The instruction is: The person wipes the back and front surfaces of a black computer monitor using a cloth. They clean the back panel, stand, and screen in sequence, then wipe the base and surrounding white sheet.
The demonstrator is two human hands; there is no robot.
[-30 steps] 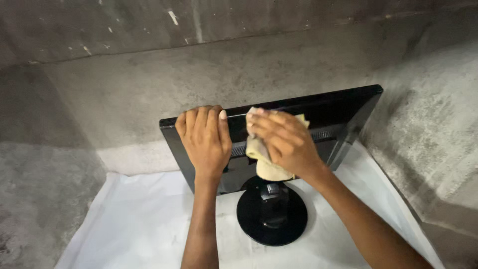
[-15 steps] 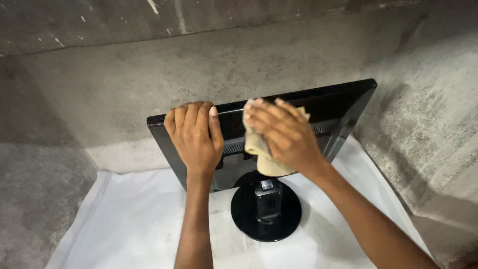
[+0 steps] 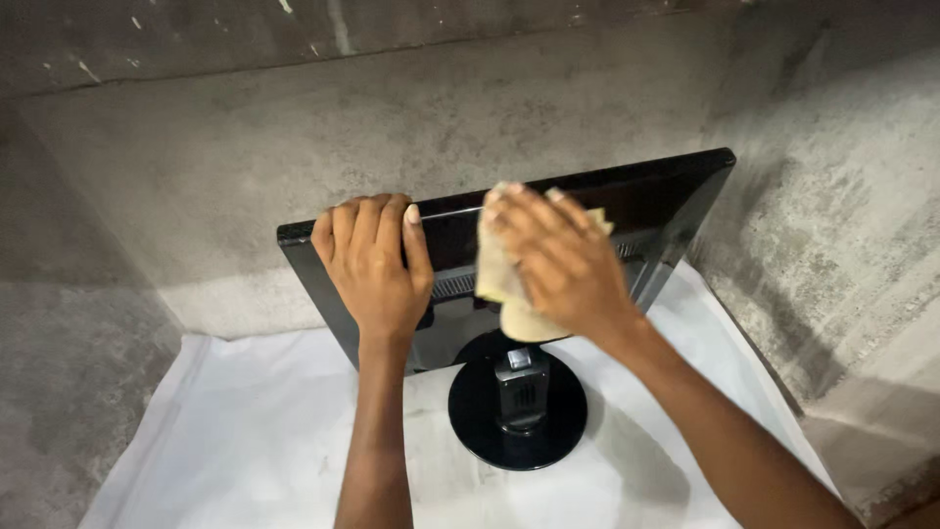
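Observation:
A black flat monitor (image 3: 666, 211) stands with its back toward me on a round black base (image 3: 517, 431). My left hand (image 3: 372, 264) lies flat over the top left edge of the monitor, fingers curled over the rim. My right hand (image 3: 563, 260) presses a folded pale yellow cloth (image 3: 499, 284) against the upper middle of the monitor's back. Part of the cloth hangs below my palm, just above the stand's neck (image 3: 519, 377).
The monitor rests on a white sheet (image 3: 225, 441) spread over a rough grey concrete surface. Concrete walls (image 3: 294, 127) rise close behind and to the right (image 3: 842, 245). Bare concrete floor (image 3: 59, 392) lies left of the sheet.
My view has shifted a little; both hands stay on the monitor's back. My right hand with the cloth has slid slightly along the upper edge.

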